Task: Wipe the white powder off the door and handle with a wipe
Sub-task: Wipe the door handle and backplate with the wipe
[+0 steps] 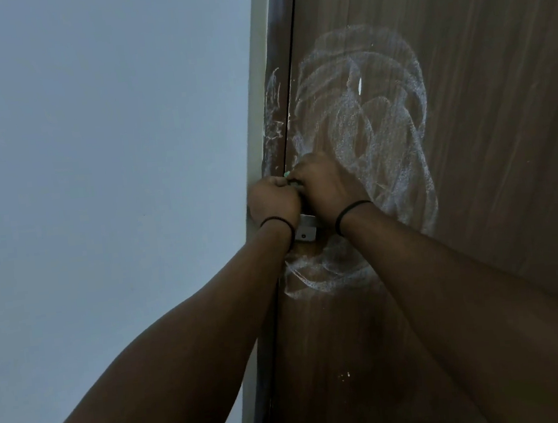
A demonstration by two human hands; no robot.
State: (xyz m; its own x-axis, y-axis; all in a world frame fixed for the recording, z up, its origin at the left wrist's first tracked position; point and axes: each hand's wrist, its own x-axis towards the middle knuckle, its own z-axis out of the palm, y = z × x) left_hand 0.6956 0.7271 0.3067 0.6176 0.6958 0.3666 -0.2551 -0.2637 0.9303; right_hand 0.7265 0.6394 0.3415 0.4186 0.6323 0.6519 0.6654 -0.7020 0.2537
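Currently both hands, left hand (272, 201) and right hand (323, 186), bunched at door (468, 122) edge, grip contents unclear; risks smearing white powder (364, 116).

A plain pale wall (100, 161) fills the left side, meeting the brown door frame (272, 74).

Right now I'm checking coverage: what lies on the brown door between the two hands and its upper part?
Head view: swirled white powder covers brown wooden door above both hands.
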